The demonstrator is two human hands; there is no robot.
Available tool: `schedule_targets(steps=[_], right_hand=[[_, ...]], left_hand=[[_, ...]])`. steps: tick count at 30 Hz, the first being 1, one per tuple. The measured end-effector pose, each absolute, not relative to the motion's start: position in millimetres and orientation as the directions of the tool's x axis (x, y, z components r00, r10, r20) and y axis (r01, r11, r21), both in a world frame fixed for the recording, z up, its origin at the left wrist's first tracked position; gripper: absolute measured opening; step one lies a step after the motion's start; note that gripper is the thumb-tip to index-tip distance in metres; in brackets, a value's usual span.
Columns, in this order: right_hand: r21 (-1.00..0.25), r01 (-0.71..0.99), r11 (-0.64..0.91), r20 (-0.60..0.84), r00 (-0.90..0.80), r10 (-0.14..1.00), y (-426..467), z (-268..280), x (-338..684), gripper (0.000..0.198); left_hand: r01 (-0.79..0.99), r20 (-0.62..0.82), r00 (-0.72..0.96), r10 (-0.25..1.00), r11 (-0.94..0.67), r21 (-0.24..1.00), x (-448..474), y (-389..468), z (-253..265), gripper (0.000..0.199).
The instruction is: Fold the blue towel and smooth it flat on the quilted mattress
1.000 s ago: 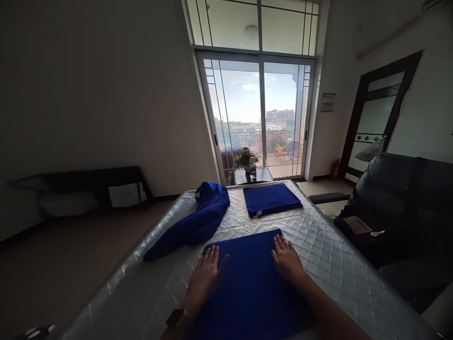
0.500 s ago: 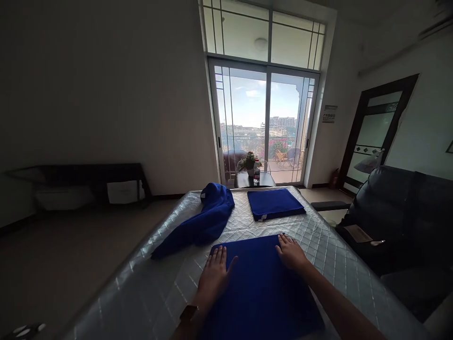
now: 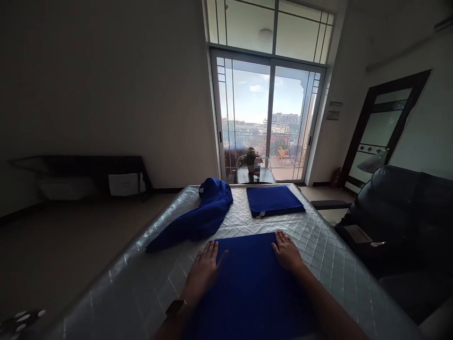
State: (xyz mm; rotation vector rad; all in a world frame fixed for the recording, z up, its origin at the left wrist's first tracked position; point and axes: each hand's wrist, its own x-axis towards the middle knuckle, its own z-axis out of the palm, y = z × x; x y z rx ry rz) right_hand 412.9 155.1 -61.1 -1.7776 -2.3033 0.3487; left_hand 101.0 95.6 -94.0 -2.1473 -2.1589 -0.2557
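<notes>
A blue cloth [image 3: 247,283], folded into a flat rectangle, lies on the silvery quilted table cover [image 3: 329,255] right in front of me. My left hand [image 3: 204,265] rests flat on its far left corner, fingers stretched out and thumb apart. On the far right corner my right hand [image 3: 287,250] lies palm down with straight fingers. Beyond it is a neatly folded blue cloth [image 3: 274,200] with a small white label at its near edge. To its left sits a crumpled blue garment [image 3: 198,215], loosely heaped, one long part trailing toward the left edge.
A small dark table [image 3: 244,177] with a potted plant [image 3: 250,157] and a bottle [image 3: 256,167] stands past the far edge, before glass sliding doors [image 3: 247,104]. On the right is a black leather armchair [image 3: 406,208]. A dark low bench [image 3: 95,172] lines the left wall.
My left hand has slid left and slightly away from me along the cloth's edge. My right hand has shifted a little, still flat on the cloth. The camera view has tilted slightly.
</notes>
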Motion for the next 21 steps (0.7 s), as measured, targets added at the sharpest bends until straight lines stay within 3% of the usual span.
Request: schedule_targets(steps=[4,8,12,16,21], right_hand=[[-0.332,0.91,0.248,0.04,-0.249,0.968,156.2,-63.8,414.9,0.071],[-0.355,0.901,0.249,0.051,-0.247,0.968,157.9,-67.6,416.8,0.07],[-0.368,0.894,0.255,0.066,-0.248,0.966,159.8,-70.8,417.9,0.069],[-0.327,0.9,0.289,0.092,-0.275,0.957,161.9,-77.1,421.7,0.066],[-0.264,0.9,0.348,0.109,-0.331,0.937,164.3,-85.8,426.3,0.068]], left_hand=[[0.98,0.115,-0.167,0.979,0.152,0.128,87.6,97.9,-86.3,0.079],[0.988,0.14,-0.148,0.979,0.141,0.055,93.6,107.3,-81.1,0.081],[0.995,0.225,0.086,0.971,-0.094,0.026,158.6,114.0,-68.2,0.079],[0.916,0.255,0.344,0.904,-0.383,0.121,257.4,120.7,-62.0,0.07],[0.899,0.224,0.332,0.916,-0.379,0.22,314.4,140.2,-71.9,0.071]])
